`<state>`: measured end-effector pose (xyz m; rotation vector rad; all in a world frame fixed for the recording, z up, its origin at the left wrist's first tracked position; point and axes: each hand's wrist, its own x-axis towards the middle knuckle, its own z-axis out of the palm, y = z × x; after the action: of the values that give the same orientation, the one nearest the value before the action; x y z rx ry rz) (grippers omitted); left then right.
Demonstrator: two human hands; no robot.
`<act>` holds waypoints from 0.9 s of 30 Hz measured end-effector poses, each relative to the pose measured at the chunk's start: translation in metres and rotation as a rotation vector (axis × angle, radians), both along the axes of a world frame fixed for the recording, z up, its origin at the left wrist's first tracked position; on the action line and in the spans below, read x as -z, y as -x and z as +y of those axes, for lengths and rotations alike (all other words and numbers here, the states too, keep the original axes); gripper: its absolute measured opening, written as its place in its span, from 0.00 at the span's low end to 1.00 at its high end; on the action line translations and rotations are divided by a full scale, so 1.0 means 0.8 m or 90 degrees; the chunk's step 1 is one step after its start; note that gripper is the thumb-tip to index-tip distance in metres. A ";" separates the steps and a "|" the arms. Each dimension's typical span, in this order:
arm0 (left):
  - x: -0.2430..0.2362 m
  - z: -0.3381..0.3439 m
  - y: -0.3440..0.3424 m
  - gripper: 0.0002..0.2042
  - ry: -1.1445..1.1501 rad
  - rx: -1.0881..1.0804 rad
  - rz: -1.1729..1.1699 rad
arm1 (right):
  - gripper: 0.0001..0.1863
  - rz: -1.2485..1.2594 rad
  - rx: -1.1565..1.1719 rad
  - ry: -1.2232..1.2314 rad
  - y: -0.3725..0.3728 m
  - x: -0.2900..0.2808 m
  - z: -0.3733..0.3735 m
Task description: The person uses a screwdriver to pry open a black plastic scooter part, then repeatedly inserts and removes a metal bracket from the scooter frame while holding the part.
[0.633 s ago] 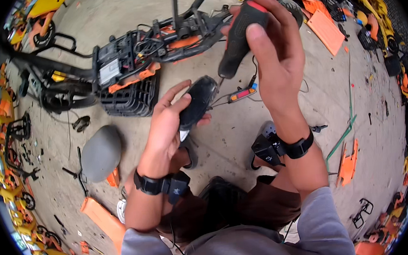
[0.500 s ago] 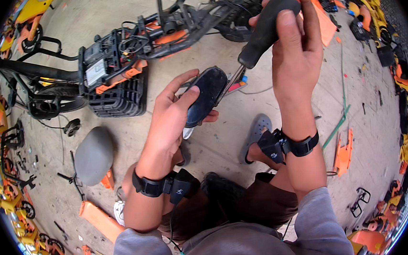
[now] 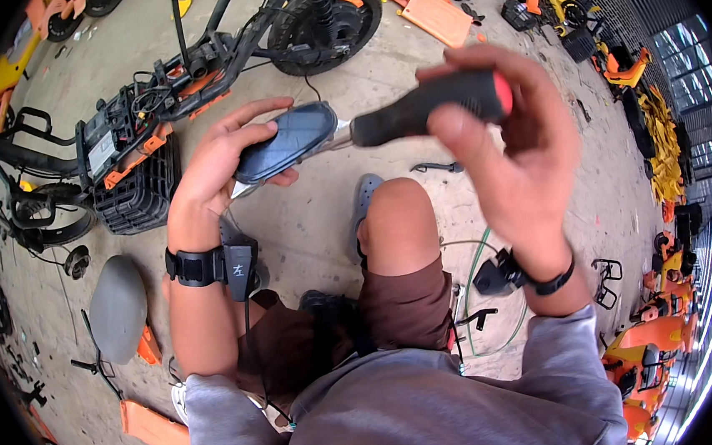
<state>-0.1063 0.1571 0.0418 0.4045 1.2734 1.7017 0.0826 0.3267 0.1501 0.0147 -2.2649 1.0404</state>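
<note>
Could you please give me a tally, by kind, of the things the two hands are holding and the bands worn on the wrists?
Screwdrivers, black handle with red end, in the right hand: 1
Dark oval plastic covers, in the left hand: 1
Black wrist bands, left and right: 2
Total: 4

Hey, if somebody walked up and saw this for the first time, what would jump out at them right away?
Dead centre, the right hand grips a black screwdriver with a red end, its tip against a dark oval plastic part held in the left hand. Behind them, at the upper left, a stripped black and orange bike frame lies on the concrete floor, with orange parts scattered around the edges.
</note>
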 end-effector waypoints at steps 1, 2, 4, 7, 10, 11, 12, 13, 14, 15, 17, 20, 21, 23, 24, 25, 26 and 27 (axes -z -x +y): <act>-0.001 -0.005 -0.003 0.19 0.006 0.019 0.008 | 0.25 0.005 0.020 -0.029 -0.009 -0.004 -0.011; -0.002 -0.012 -0.007 0.19 0.009 0.020 -0.002 | 0.24 0.023 0.031 -0.050 -0.011 -0.005 -0.020; -0.001 -0.020 -0.009 0.18 0.012 0.034 -0.015 | 0.24 0.093 0.046 -0.033 0.002 0.009 -0.033; 0.010 -0.037 -0.008 0.18 0.056 -0.011 -0.010 | 0.23 0.142 0.022 0.104 0.049 0.045 -0.036; 0.032 -0.052 -0.001 0.18 0.100 -0.047 -0.017 | 0.21 0.112 -0.022 0.299 0.102 0.102 -0.012; 0.034 -0.052 -0.001 0.18 0.088 -0.071 -0.046 | 0.22 0.117 -0.036 0.319 0.115 0.118 0.000; 0.039 -0.049 0.002 0.19 0.084 -0.092 -0.062 | 0.24 0.121 -0.043 0.341 0.125 0.130 0.012; 0.043 -0.049 0.004 0.19 0.088 -0.102 -0.081 | 0.26 0.120 -0.071 0.359 0.129 0.138 0.013; 0.040 -0.050 0.010 0.20 0.092 -0.110 -0.102 | 0.28 0.130 -0.112 0.390 0.141 0.147 0.013; 0.037 -0.047 0.013 0.20 0.106 -0.112 -0.087 | 0.29 0.130 -0.166 0.440 0.148 0.146 0.016; 0.028 -0.041 0.022 0.20 0.134 -0.109 -0.059 | 0.31 0.127 -0.237 0.513 0.163 0.135 0.018; 0.026 -0.022 0.033 0.20 0.148 -0.077 -0.038 | 0.31 0.113 -0.244 0.520 0.182 0.129 0.027; 0.030 -0.016 0.036 0.20 0.148 -0.077 -0.031 | 0.29 0.110 -0.217 0.495 0.187 0.134 0.031; 0.051 -0.014 0.038 0.20 0.158 -0.100 -0.017 | 0.26 0.112 -0.183 0.404 0.194 0.145 0.032; 0.064 -0.005 0.035 0.20 0.162 -0.142 0.030 | 0.25 0.124 -0.123 0.293 0.197 0.156 0.037; 0.074 -0.002 0.036 0.20 0.120 -0.114 -0.031 | 0.26 0.137 -0.136 0.302 0.194 0.153 0.035; 0.064 0.006 0.034 0.19 0.146 -0.112 -0.057 | 0.24 0.141 -0.116 0.288 0.193 0.153 0.034; 0.068 0.009 0.034 0.20 0.144 -0.111 -0.057 | 0.25 0.141 -0.121 0.310 0.196 0.145 0.032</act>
<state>-0.1335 0.1640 -0.0124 0.0836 1.4500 1.6751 -0.0743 0.3520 0.0338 0.1364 -1.7923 1.5843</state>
